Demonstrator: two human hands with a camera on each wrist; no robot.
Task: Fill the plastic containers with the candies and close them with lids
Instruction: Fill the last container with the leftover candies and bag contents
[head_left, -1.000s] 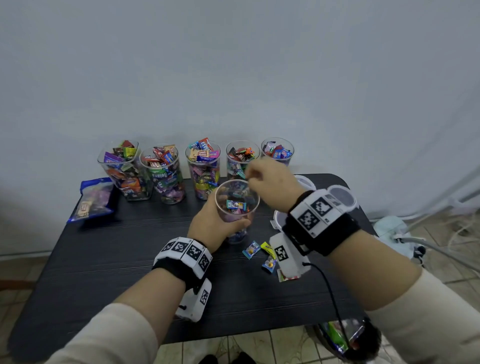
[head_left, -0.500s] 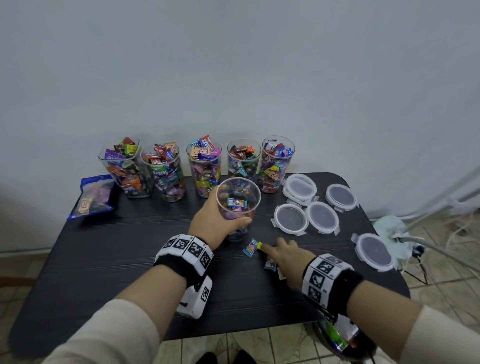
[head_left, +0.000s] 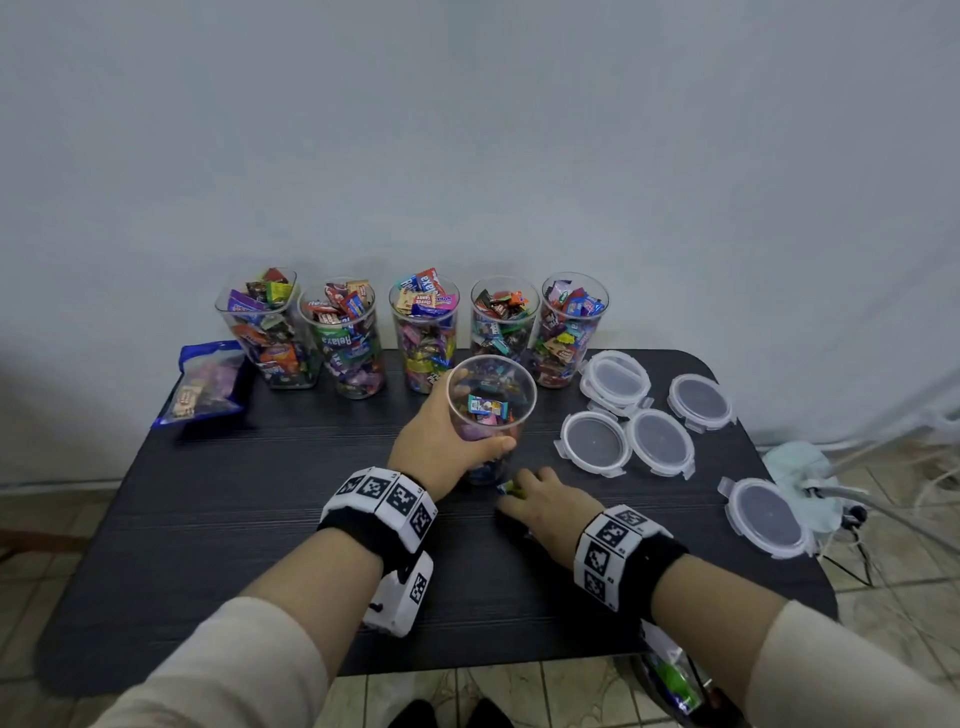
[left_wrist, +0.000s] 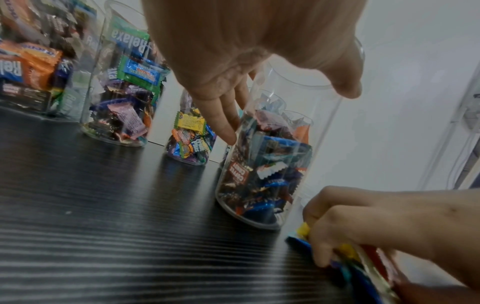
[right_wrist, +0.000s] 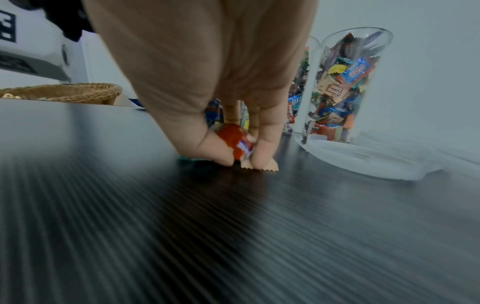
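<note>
A clear plastic container (head_left: 491, 405) (left_wrist: 270, 164), partly filled with wrapped candies, stands on the black table (head_left: 234, 519). My left hand (head_left: 441, 441) (left_wrist: 259, 61) grips its side. Just in front of its base, my right hand (head_left: 540, 501) (right_wrist: 233, 152) is down on the table, fingers curled over a small heap of loose candies (head_left: 511, 488) (left_wrist: 345, 255). Thumb and fingers pinch a red wrapped candy (right_wrist: 235, 142). Several full containers (head_left: 423, 332) stand in a row at the back. Several clear round lids (head_left: 660, 441) lie to the right.
A blue bag of candies (head_left: 208, 384) lies at the back left. One lid (head_left: 766, 517) sits near the right edge of the table. A wicker basket (right_wrist: 64, 92) shows off to the left in the right wrist view. Cables (head_left: 883, 499) lie on the floor right.
My right hand came down from over the container's mouth to the table, then slid left onto the loose candies and closed on them. The left hand kept its hold.
</note>
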